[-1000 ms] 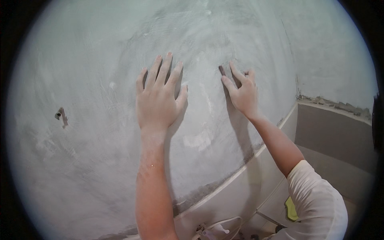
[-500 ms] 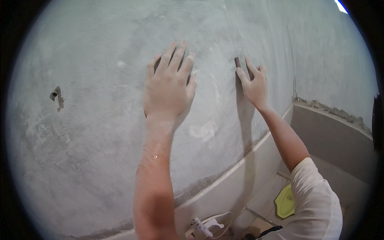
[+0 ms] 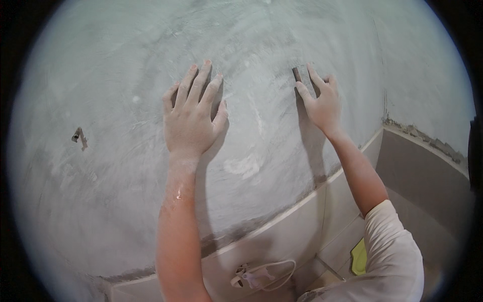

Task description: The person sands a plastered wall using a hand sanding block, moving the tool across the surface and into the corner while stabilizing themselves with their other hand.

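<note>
While the left hand [image 3: 188,126] spreads its fingers on the wall [image 3: 121,201], the right hand [image 3: 324,105] grips a dark block [image 3: 297,74], long axis upward, slightly left.

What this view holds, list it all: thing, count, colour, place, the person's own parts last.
Plastered walls: 2, grey, ahead and at right
Wall tiles: several, pale and darker grey, below the plaster
Wall fitting: 1, dark, at far left
White fixture with hose: 1, white, bottom middle
Yellow-green object: 1, lower right, partly hidden by the sleeve
Dark strip: 1, dark brown, at the right thumb
Sleeve: 1, off-white, lower right
Forearms: 2, bare, from below
Left hand: 1, dusty, spread on the wall
Right hand: 1, dusty, right of centre
</note>
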`<state>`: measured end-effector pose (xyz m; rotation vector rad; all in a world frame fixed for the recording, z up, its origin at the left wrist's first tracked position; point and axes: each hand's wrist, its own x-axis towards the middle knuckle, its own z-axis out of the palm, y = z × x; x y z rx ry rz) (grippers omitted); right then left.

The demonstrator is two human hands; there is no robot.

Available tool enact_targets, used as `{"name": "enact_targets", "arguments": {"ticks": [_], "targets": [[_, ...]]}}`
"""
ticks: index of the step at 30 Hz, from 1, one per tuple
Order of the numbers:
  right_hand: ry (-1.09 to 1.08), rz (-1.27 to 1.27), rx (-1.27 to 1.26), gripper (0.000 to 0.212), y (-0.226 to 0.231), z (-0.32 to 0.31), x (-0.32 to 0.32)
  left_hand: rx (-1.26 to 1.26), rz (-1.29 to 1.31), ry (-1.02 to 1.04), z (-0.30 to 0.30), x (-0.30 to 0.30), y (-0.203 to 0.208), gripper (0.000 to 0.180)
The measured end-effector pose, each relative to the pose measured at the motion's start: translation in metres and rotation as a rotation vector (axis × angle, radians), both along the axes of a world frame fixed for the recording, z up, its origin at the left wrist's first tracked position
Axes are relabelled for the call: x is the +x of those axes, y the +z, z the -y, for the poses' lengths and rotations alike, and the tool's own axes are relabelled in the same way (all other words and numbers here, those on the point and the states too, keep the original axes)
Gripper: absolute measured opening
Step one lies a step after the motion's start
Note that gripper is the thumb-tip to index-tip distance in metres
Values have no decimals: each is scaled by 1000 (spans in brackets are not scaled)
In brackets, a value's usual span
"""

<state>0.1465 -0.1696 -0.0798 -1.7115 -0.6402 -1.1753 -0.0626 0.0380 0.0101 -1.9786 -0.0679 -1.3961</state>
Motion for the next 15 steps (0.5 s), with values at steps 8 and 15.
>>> {"name": "enact_targets", "arguments": {"ticks": [8, 15], "targets": [[192, 329, -397, 67, -86, -21, -39, 40, 15, 9, -1, 2, -3, 51], [-109, 66, 165, 67, -43, -3, 17, 25, -8, -29, 0, 2, -3, 51]]}}
